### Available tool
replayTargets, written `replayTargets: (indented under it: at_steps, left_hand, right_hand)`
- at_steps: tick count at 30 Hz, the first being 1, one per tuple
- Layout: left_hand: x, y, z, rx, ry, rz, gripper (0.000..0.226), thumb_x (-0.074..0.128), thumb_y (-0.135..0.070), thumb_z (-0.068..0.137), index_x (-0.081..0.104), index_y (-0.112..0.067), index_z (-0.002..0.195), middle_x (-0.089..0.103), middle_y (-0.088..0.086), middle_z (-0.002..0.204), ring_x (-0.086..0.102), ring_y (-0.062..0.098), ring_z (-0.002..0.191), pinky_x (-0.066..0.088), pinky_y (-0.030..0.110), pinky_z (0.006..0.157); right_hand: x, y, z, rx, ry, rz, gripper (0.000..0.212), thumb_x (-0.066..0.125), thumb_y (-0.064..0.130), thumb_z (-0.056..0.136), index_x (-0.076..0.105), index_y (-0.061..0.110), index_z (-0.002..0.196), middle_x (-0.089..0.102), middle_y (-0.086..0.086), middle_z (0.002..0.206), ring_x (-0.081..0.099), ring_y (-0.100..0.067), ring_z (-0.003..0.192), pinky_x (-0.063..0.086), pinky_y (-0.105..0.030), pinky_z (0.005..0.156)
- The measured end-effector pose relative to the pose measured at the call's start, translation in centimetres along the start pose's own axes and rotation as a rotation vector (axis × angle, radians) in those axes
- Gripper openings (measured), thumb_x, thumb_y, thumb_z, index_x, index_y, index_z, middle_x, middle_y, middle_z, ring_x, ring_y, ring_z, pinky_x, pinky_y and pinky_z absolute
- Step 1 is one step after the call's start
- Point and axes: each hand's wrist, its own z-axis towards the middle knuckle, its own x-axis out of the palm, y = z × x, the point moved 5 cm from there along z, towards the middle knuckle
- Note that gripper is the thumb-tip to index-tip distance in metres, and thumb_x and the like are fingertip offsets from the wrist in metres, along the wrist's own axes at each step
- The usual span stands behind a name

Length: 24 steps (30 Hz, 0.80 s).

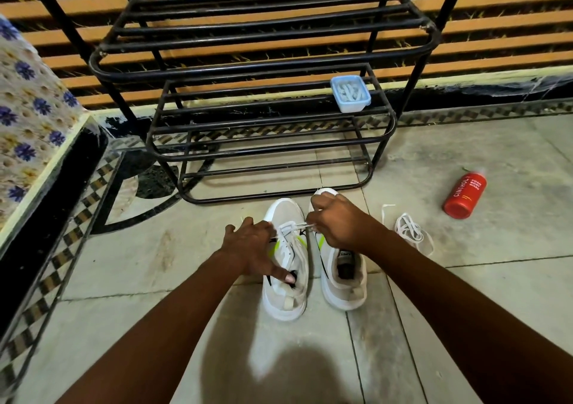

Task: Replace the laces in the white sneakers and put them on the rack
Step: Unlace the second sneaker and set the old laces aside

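On floor before rack (248,72) | 2 sneakers (344,282) side by side, toes twd rack | L hand (248,248) on L shoe (285,301), fingers spread, thumb at collar | R hand (338,223) curled, pinching lace (299,226) over L shoe eyelets | old lace (409,231) loose at R | red bottle (464,195) beyond | tub (350,93) on rack shelf

I observed the left hand (252,248) resting on the left sneaker (286,267), thumb at its opening. The right hand (336,220) pinched a white lace (299,226) at that sneaker's eyelets, above the right sneaker (342,276). A loose lace (410,230) lay near a red bottle (464,195). The black rack (266,118) held a blue container (350,93).
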Motion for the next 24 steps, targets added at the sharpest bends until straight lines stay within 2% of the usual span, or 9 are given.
replayTargets:
  at_steps: [2,4,7,9,12,15,19,22,24]
  left_hand:
    - [-0.1,-0.1,0.0,0.006,0.003,0.005,0.121,0.051,-0.107,0.037,0.051,-0.038,0.137,0.042,-0.017,0.151,0.035,0.021,0.131,0.032,0.053,0.105]
    - [-0.1,0.0,0.1,0.004,0.005,0.003,0.119,0.052,-0.107,0.037,0.052,-0.037,0.134,0.043,-0.018,0.148,0.035,0.02,0.13,0.033,0.053,0.105]
    - [0.0,0.1,0.0,0.006,-0.013,-0.007,0.109,0.053,-0.106,0.038,0.054,-0.038,0.122,0.047,-0.017,0.141,0.038,0.02,0.126,0.035,0.052,0.101]
    - [0.2,0.3,0.0,0.002,-0.011,-0.019,0.113,0.051,-0.107,0.038,0.052,-0.04,0.128,0.046,-0.017,0.145,0.038,0.02,0.129,0.035,0.052,0.102]
    - [0.2,0.4,0.0,-0.004,-0.017,-0.034,0.118,0.051,-0.108,0.038,0.048,-0.04,0.136,0.044,-0.017,0.149,0.037,0.02,0.131,0.035,0.052,0.103]
    - [0.1,0.4,-0.2,0.0,-0.026,-0.038,0.118,0.053,-0.107,0.04,0.044,-0.042,0.139,0.044,-0.017,0.15,0.037,0.02,0.133,0.035,0.053,0.105]
    - [0.7,0.8,-0.3,-0.025,-0.015,-0.06,0.121,0.052,-0.108,0.039,0.044,-0.041,0.14,0.037,-0.015,0.159,0.034,0.022,0.137,0.033,0.056,0.107]
    - [1.0,0.7,-0.2,-0.014,-0.016,-0.059,0.121,0.051,-0.108,0.04,0.044,-0.039,0.14,0.034,-0.015,0.161,0.033,0.021,0.139,0.032,0.055,0.108]
    - [1.1,0.7,0.1,-0.004,-0.012,-0.06,0.123,0.052,-0.107,0.043,0.041,-0.037,0.144,0.031,-0.014,0.163,0.031,0.021,0.142,0.03,0.056,0.11]
  right_hand:
    - [0.0,0.1,0.3,0.043,-0.016,0.023,0.005,0.063,0.019,0.077,0.068,0.021,0.078,0.053,0.001,0.083,0.057,-0.028,0.082,0.045,-0.038,0.067]
    - [-0.4,-0.3,0.6,0.155,-0.017,0.154,0.01,0.056,0.022,0.076,0.064,0.023,0.071,0.051,0.004,0.078,0.053,-0.026,0.082,0.045,-0.039,0.07]
    - [-0.9,-0.4,0.9,0.283,-0.083,0.291,0.026,0.052,0.03,0.073,0.033,0.031,0.054,0.037,0.01,0.063,0.04,-0.021,0.071,0.047,-0.042,0.071]
    - [-0.7,0.0,1.0,0.298,-0.109,0.306,0.043,0.06,0.028,0.071,0.021,0.033,0.053,0.029,0.012,0.059,0.037,-0.02,0.068,0.046,-0.041,0.072]
    - [-0.6,0.3,0.7,0.294,-0.126,0.328,0.049,0.064,0.023,0.072,0.02,0.031,0.053,0.028,0.01,0.06,0.036,-0.022,0.067,0.04,-0.037,0.067]
    - [-0.8,1.2,0.6,0.264,-0.143,0.421,0.042,0.06,0.017,0.07,0.024,0.031,0.053,0.032,0.01,0.062,0.036,-0.021,0.069,0.028,-0.032,0.063]
    - [-1.6,1.8,0.7,0.287,-0.171,0.599,0.03,0.057,0.011,0.067,0.037,0.026,0.051,0.038,0.007,0.062,0.038,-0.019,0.066,0.024,-0.016,0.071]
    - [-3.6,-0.2,0.4,0.369,-0.293,0.595,0.041,0.058,0.005,0.068,0.029,0.03,0.053,0.033,0.006,0.061,0.037,-0.023,0.063,0.025,-0.018,0.069]
    - [-3.4,-1.2,0.4,0.402,-0.236,0.475,0.04,0.062,0.011,0.074,0.03,0.03,0.058,0.03,0.012,0.064,0.036,-0.022,0.065,0.02,-0.022,0.067]
